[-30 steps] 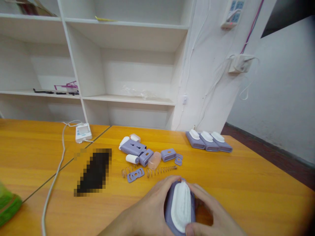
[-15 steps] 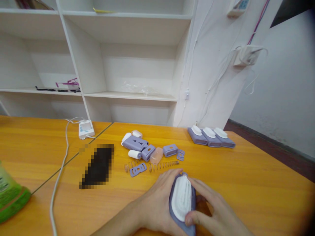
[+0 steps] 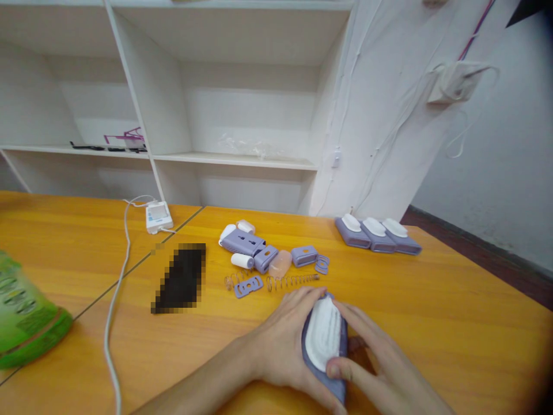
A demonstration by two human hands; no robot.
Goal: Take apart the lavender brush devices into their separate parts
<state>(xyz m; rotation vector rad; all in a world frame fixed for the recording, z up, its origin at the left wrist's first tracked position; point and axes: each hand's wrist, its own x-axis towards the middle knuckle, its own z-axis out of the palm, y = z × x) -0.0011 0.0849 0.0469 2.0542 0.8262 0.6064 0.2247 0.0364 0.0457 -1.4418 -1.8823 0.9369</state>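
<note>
1. Far left: green pack (image 3: 26, 323), glossy and soft-looking, lying on its side, well apart from the work.
2. Next: thin, limp white cable (image 3: 113, 311), trailing up the orange wood-grain table (image 3: 453, 300) to a small boxy adapter (image 3: 158, 217).
3. Mid-table: loose parts (image 3: 254, 251) of matte lilac plastic, namely hollow shells, small white rollers and a flat slotted plate, plus thin wire springs (image 3: 292, 281). Hard, light and smooth, by the look.
4. Left hand (image 3: 280, 340): cupped against the left flank of the unit, fingers curled and clamped on it.
5. Unit (image 3: 325, 334): on the table near its front edge, between both hands, just this side of the springs.
   - Shape: an oblong, round-cornered lilac body with a white, domed, finely ribbed pad on top.
   - Step in hand, as judged: seating that pad into the body with a two-sided squeeze.
   - Next move calls for even pressure along both long edges, then a look round the rim for any gap.
6. Right hand (image 3: 380, 374): fingers laid along the right flank, thumb pressing the near end of the pad, so closed on the unit too.
7. Far right: trio (image 3: 378, 234) of like pieces, lilac with white tops, side by side at the table's back edge.
</note>
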